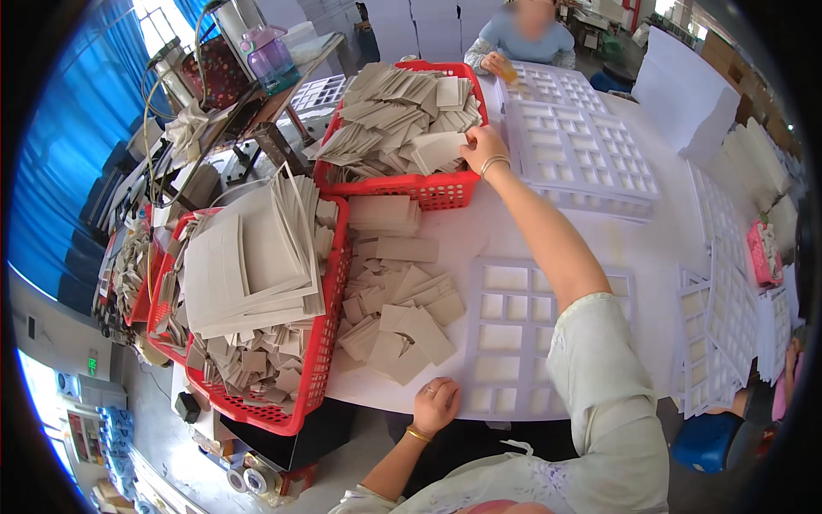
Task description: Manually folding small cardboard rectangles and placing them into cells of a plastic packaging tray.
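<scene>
My right hand (485, 149) reaches far across the table, fingers pinching the edge of a pale grey cardboard piece (437, 151). That piece lies over a heap of similar cardboard pieces (390, 107) in the far red basket (447, 194). Close to my body, my left hand (437, 404) is curled into a loose fist by the table's near edge; nothing shows in it. Just beyond it are loose cardboard pieces (413, 341) on the table. Beneath my right forearm lies a white compartment frame (529, 321), partly covered by my sleeve.
A nearer red basket (330, 351) holds large grey sheets (218, 265) above small pieces. White compartment frames (591, 154) are stacked at the far right, with a co-worker (524, 38) behind them. More frames (719, 317) lean at the right edge. A purple bottle (270, 60) stands on the left bench.
</scene>
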Motion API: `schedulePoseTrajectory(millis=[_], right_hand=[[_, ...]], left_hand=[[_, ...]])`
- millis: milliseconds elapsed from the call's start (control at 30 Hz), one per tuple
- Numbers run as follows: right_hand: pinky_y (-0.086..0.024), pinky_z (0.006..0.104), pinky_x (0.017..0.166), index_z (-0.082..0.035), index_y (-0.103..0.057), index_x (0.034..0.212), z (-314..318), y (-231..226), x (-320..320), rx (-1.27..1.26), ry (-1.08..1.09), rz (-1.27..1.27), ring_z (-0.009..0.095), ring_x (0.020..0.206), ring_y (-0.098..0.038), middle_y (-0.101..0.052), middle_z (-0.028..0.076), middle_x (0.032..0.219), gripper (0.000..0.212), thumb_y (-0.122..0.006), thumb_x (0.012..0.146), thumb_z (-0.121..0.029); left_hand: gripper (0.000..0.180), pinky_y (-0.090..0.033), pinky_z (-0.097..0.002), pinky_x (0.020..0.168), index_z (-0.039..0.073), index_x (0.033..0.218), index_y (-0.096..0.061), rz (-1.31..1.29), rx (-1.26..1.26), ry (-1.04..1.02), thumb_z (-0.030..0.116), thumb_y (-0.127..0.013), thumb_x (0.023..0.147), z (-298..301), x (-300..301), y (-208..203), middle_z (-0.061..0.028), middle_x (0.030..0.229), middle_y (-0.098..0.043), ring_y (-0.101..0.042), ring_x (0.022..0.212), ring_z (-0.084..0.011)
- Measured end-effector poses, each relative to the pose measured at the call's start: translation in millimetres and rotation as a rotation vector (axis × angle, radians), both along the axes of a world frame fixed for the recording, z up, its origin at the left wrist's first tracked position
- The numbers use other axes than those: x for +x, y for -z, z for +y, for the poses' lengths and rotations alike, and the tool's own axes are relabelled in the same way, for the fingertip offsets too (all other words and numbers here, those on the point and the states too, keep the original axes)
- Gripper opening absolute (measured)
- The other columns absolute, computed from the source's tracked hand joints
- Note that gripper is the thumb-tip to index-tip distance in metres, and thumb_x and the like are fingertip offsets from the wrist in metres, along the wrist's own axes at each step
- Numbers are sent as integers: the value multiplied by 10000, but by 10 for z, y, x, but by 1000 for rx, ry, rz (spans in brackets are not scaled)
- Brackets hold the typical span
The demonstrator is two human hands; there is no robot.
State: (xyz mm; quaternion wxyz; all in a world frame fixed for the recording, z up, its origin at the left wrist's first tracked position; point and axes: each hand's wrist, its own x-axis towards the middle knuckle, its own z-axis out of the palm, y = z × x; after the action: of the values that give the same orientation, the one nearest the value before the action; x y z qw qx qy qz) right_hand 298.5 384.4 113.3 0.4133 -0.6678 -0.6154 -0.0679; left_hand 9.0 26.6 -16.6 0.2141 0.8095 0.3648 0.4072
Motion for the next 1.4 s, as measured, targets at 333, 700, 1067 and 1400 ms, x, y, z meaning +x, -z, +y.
schedulePoseTrajectory(millis=[333,700,1067,1400], right_hand=[[-471,277,570,-47,-631,836,-25,-97,211,-185,-194,721,125,677,-624,-665,46,747,181,-711,731,-172],[-440,238,615,-89,-550,929,-2040,-71,-32,-740,-696,996,72,709,-575,-618,-3,832,106,-623,865,-131],[-474,233,573,-23,-546,891,-3742,661,378,-611,-504,947,81,667,-603,-631,26,775,137,-637,857,-120],[-345,187,490,-75,-554,1096,-3631,453,1097,-293,-4,1161,40,634,-497,-590,-3,788,234,-616,870,-82]], left_hand=[[184,-508,-336,636,88,855,-596,50,-11,7,32,-680,701,-11,-57,-4,-46,838,-610,-621,725,-231],[181,-461,-276,595,24,917,-534,-257,-203,-190,-75,-604,783,132,-9,-353,-88,835,-597,-566,670,-175],[89,-393,-189,490,9,910,-590,-510,-952,117,97,-585,919,614,640,-594,13,677,-552,-487,536,-54],[144,-457,-299,540,14,961,-574,21,-383,63,40,-606,823,1862,1243,-395,-84,696,-589,-565,577,-173]])
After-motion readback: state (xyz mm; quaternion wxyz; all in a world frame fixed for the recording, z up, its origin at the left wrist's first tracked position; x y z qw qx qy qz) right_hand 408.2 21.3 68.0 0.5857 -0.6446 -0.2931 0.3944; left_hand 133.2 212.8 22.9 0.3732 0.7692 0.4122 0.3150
